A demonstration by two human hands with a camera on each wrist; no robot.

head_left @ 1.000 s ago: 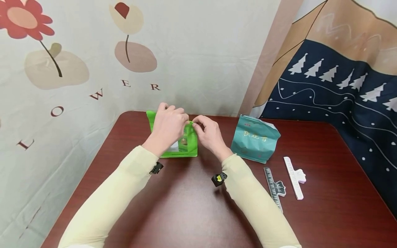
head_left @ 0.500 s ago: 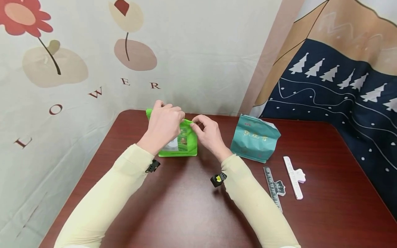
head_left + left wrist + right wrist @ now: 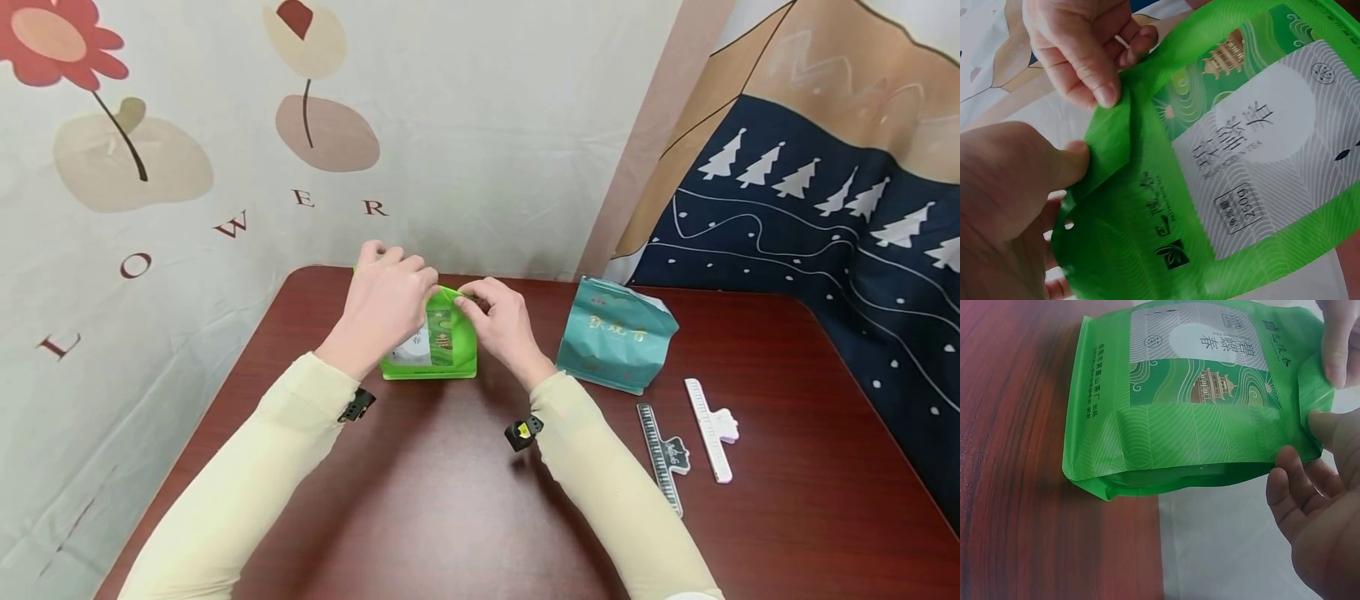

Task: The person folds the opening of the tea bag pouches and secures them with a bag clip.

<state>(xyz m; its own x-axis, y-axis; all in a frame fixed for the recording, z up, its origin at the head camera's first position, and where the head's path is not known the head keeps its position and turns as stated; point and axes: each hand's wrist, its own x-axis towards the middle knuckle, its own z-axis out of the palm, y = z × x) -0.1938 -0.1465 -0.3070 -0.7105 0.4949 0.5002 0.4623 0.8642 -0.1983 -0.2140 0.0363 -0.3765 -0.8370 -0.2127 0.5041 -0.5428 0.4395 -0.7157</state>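
A bright green tea bag (image 3: 441,354) with a silver and green label stands upright near the table's back edge. My left hand (image 3: 386,304) pinches its top edge, thumb in front, and covers its upper left part in the head view. At the top right corner, my right hand (image 3: 501,321) grips the same edge between thumb and fingers. Between the two thumbs, a strip of the bag's top (image 3: 1107,134) is folded over toward the front, as the left wrist view shows. The right wrist view shows the right fingers (image 3: 1288,465) behind the bag's side edge.
To the right stands a teal bag (image 3: 618,337) with gold lettering and a crumpled top. In front of it lie a black long-jawed clip (image 3: 660,454) and a white one (image 3: 708,429). Printed cloth (image 3: 487,125) hangs behind the brown table (image 3: 450,500).
My left hand has slid left along the bag's top, uncovering more of the label. The right hand has shifted slightly left, still holding the corner.
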